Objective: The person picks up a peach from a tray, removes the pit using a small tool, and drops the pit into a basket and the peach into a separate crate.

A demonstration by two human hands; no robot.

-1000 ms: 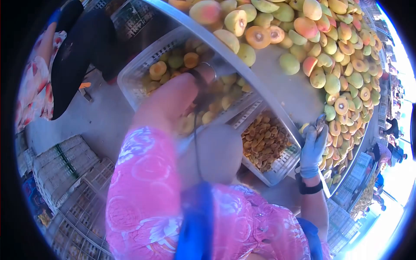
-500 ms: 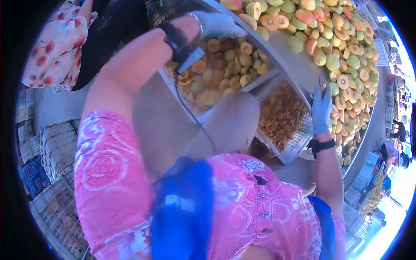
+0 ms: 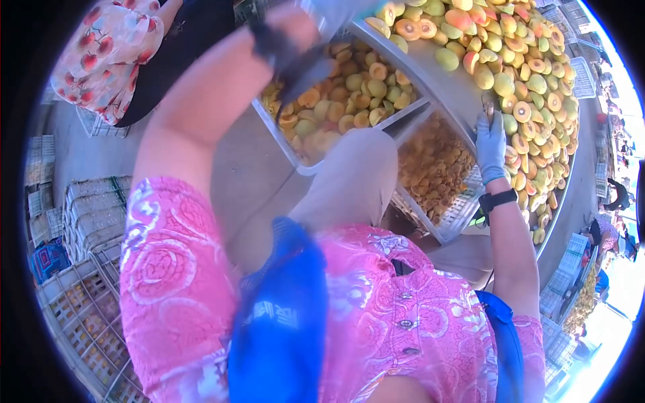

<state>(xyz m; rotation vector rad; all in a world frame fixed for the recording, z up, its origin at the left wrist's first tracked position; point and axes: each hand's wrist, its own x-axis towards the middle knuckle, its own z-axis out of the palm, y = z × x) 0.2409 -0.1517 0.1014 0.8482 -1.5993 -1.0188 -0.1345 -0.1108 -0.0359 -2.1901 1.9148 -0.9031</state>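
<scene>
My gloved left hand [image 3: 336, 15] is smeared by motion at the top, by the metal table's corner; its fingers do not show clearly. My gloved right hand [image 3: 492, 144] rests by the pile's near edge, its fingers closed around a small dark, metal-looking tool [image 3: 488, 109] whose exact kind I cannot make out. Halved and whole peach-like fruit [image 3: 521, 87] lies heaped on the metal table [image 3: 430, 60], some halves showing pits. Below the table edge, one crate holds fruit halves [image 3: 353, 87], and another holds small brown pieces that look like pits [image 3: 433, 168].
A person in a cherry-print garment [image 3: 101, 57] is at the upper left. Stacked white crates [image 3: 94, 208] and a wire-topped crate [image 3: 87, 322] stand at the left. More crates [image 3: 564, 265] and people are at the right. My knee [image 3: 363, 168] is against the fruit crate.
My left hand has moved up and partly out of view. My right hand has shifted slightly left and up in the picture, still with the small tool. The whole view has shifted a little.
</scene>
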